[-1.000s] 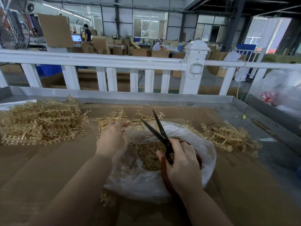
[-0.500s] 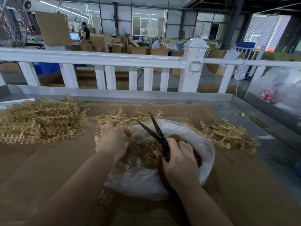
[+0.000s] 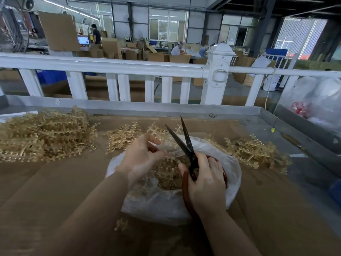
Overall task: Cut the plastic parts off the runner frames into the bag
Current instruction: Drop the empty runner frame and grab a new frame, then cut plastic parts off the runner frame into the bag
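A clear plastic bag (image 3: 160, 206) lies open on the cardboard-covered table, with several small tan cut parts (image 3: 170, 179) inside. My right hand (image 3: 204, 183) grips red-handled scissors (image 3: 186, 145) over the bag, their dark blades parted and pointing up and away. My left hand (image 3: 142, 157) hovers over the bag's left rim and pinches a tan runner frame (image 3: 166, 168) that hangs into the bag. A big heap of tan runner frames (image 3: 46, 133) lies at the left, a smaller pile (image 3: 125, 135) sits behind the bag, and another (image 3: 256, 152) lies to the right.
A white railing (image 3: 110, 65) and the table's metal rim (image 3: 166, 109) run along the far side. A large clear sack (image 3: 317, 100) stands at the right. One small tan piece (image 3: 120, 223) lies on the cardboard in front of the bag.
My left hand pulled back from the pile behind the bag and now holds a frame over the bag opening. The right hand with the scissors barely shifted.
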